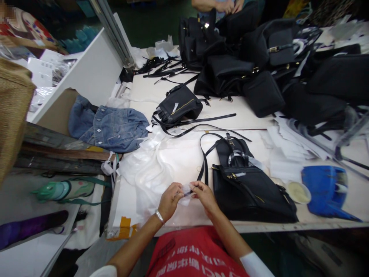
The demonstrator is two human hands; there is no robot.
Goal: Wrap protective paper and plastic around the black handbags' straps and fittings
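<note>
My left hand (170, 201) and my right hand (204, 195) meet low in the middle of the view, fingers pinched on a small piece of translucent white wrapping (186, 188). Something dark shows within the wrapping, too small to name. Just right of my right hand, a black backpack (245, 188) with gold zips lies on the table, its black strap (205, 161) looping toward my fingers. Thin white sheeting (150, 165) is spread to the left. Farther back lies a smaller black bag (180, 104) with long straps.
A denim jacket (115, 127) lies at the table's left edge. Black bags (225, 77) pile up at the back right, where another person's hands (227, 7) show. At right are papers (291, 142), a round container (298, 192) and a blue dustpan-like object (323, 188).
</note>
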